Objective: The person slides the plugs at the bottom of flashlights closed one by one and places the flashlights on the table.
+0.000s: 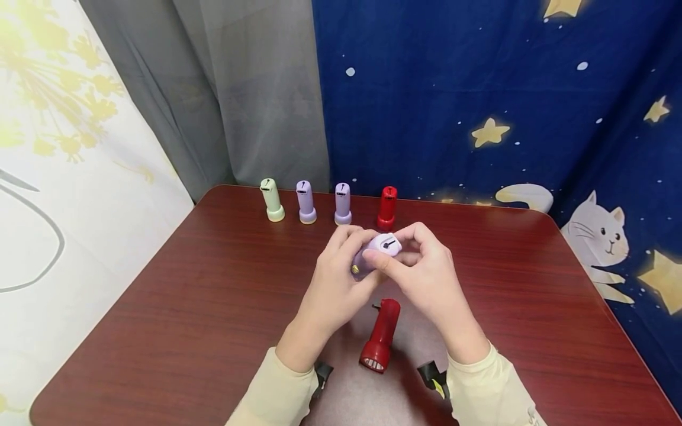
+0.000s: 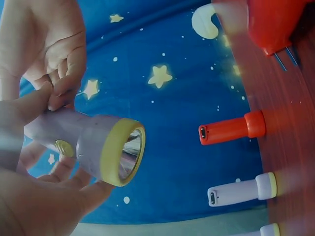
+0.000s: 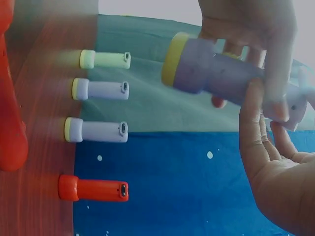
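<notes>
Above the middle of the table, a purple flashlight point(image 1: 381, 243) with a yellow lens ring is held in both hands. The left hand point(image 1: 337, 278) wraps its fingers and thumb round the body, beside the yellow button. At the tail end, the right hand point(image 1: 434, 273) pinches with thumb and fingers, and a dark slot shows there. In the left wrist view, the flashlight point(image 2: 93, 140) points its lens toward the table. Beneath the hands lies a red flashlight point(image 1: 382, 336), lens toward the person, with metal prongs point(image 2: 284, 59) sticking out of its tail.
Along the back edge, a green flashlight point(image 1: 272, 200), two purple flashlights point(image 1: 306, 202) point(image 1: 343, 203) and a red flashlight point(image 1: 387, 208) stand upright on their lens ends. Curtains point(image 1: 453, 89) hang behind the brown table point(image 1: 213, 307). Black wrist devices point(image 1: 433, 374) sit by both sleeves.
</notes>
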### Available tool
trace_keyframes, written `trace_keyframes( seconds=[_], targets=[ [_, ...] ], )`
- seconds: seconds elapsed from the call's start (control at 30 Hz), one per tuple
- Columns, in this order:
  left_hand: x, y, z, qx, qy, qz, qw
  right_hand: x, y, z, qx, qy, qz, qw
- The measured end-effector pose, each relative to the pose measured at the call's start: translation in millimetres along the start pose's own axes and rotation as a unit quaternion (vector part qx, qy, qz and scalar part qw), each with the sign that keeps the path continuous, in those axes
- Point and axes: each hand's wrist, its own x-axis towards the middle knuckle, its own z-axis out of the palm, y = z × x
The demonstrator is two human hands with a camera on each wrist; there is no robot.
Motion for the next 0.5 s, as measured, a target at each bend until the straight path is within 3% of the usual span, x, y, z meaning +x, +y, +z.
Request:
trace_keyframes(
  seconds=[0.1, 0.27, 0.4, 0.5],
  targets=[
    [-0.7, -0.5, -2.6, -0.053, 0.003, -0.021, 0.9984, 0.3, 2, -2, 0.004, -0.010, -0.025, 0.9996],
    [-1.3, -0.3, -6.2, -0.139, -0.011, -0.079, 0.9871, 1.9, 4, -7, 0.010, -0.058, -0.093, 0.9940],
    [-2.0, -0.8, -7.4, -0.149, -0.037, -0.086, 0.9843, 2.7, 5, -12, -0.035, -0.082, -0.148, 0.9850],
    [-2.6, -1.2, -7.0, -0.159, -0.053, -0.092, 0.9816, 3.5, 5, -14, -0.062, -0.089, -0.167, 0.9799]
  ],
)
